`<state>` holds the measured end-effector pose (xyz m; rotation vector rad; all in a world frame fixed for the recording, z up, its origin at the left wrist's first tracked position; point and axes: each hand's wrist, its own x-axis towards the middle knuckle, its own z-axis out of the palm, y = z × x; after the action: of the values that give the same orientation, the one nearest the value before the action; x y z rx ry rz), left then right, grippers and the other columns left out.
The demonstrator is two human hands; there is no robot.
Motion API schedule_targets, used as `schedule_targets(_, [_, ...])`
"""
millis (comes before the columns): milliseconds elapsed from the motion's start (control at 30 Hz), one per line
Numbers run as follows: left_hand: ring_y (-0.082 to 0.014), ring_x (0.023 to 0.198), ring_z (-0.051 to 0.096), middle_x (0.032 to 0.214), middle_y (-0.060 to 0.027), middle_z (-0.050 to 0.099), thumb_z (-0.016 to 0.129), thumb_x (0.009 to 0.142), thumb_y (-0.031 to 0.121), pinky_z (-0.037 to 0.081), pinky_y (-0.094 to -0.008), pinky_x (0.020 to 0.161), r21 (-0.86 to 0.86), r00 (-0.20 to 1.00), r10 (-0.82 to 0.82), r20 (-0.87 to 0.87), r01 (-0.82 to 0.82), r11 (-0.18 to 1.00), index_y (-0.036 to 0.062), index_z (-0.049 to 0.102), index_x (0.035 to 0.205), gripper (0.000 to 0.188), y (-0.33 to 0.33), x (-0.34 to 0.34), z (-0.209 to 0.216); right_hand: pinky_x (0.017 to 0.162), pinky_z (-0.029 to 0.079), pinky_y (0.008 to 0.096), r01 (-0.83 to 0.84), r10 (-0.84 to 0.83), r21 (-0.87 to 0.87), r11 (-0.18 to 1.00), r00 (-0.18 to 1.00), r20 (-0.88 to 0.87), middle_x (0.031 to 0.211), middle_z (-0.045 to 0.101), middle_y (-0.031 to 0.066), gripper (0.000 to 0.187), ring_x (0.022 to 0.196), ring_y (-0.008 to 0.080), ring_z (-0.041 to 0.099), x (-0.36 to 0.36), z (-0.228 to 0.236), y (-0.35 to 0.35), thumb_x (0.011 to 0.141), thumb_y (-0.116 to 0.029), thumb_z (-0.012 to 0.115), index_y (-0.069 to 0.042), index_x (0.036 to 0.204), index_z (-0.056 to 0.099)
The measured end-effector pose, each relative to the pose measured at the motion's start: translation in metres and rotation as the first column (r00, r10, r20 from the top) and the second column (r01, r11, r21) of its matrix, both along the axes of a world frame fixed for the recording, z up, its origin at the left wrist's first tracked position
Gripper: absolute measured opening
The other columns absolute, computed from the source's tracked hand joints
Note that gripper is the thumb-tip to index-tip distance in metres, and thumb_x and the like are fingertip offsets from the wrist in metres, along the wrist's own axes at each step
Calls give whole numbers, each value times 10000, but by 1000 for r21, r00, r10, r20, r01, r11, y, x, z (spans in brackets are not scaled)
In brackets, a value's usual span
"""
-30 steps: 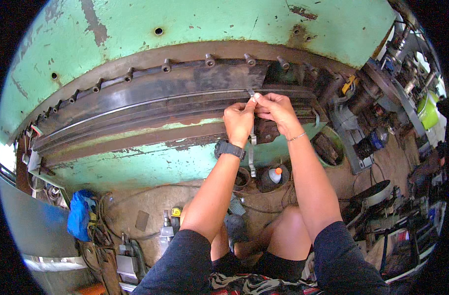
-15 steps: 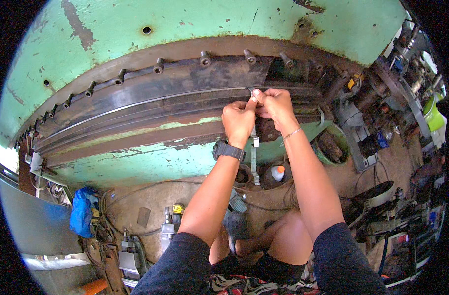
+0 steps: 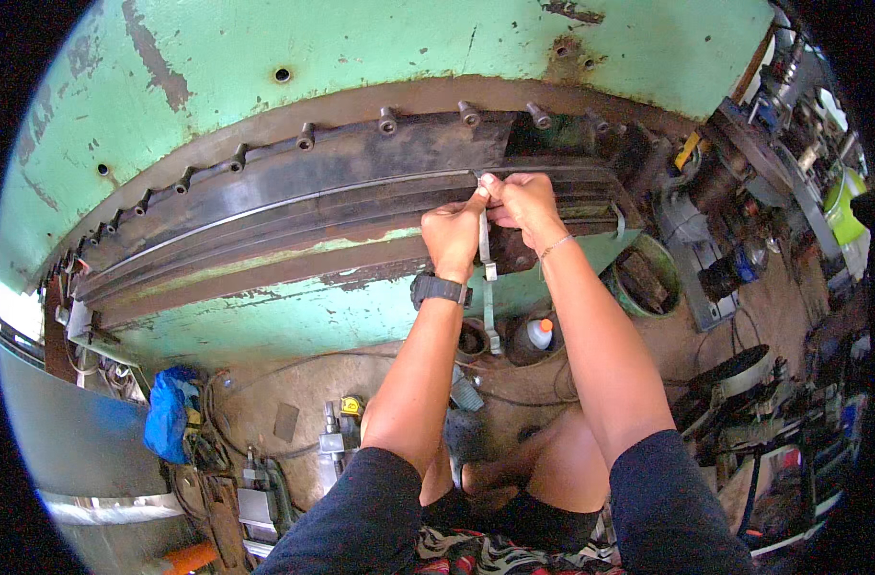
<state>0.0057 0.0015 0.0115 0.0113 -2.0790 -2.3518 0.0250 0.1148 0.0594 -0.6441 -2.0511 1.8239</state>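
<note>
Both upper arms carry dark short sleeves (image 3: 356, 513). On the left wrist I see a chunky dark watch (image 3: 439, 289); on the right, a thin bracelet (image 3: 556, 245). From here I note black shorts (image 3: 545, 519) and black, red and pale patterned cloth (image 3: 500, 554).

Head-worn fisheye, close above forearms (image 3: 413, 383), facing down toward green machine (image 3: 265, 331).

Blue bundle (image 3: 170, 412): to your left
Orange-capped bottle (image 3: 540, 333): ahead of you
Green bucket (image 3: 670, 276): ahead, to your right
</note>
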Motion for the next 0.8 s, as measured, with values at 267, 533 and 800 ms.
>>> schedule_targets(267, [-124, 575, 563, 594, -91, 669, 881, 811, 352, 476, -370, 569, 31, 999, 10, 46, -12, 999, -57, 695, 629, 485, 1, -1, -11, 474, 525, 290, 5, -5, 33, 999, 1000, 1, 707, 711, 71, 349, 550, 147, 670, 0, -7, 1, 889, -272, 834, -21, 698, 684])
schedule_targets(533, [-147, 553, 543, 571, -92, 646, 880, 801, 378, 475, -382, 576, 8, 998, 46, 35, -47, 999, -46, 678, 597, 512, 3, -5, -14, 516, 538, 325, 37, -34, 115, 993, 999, -31, 661, 704, 72, 373, 549, 155, 675, -1, -10, -3, 894, -295, 818, -7, 683, 709])
schedule_targets(800, [-117, 531, 500, 569, -49, 597, 877, 825, 329, 434, -339, 511, 50, 1000, 21, 22, -22, 998, -8, 628, 576, 488, 5, -12, -22, 586, 543, 376, 37, -37, 193, 981, 999, -2, 646, 724, 108, 415, 551, 206, 697, -8, -20, 3, 867, -371, 813, -20, 662, 731])
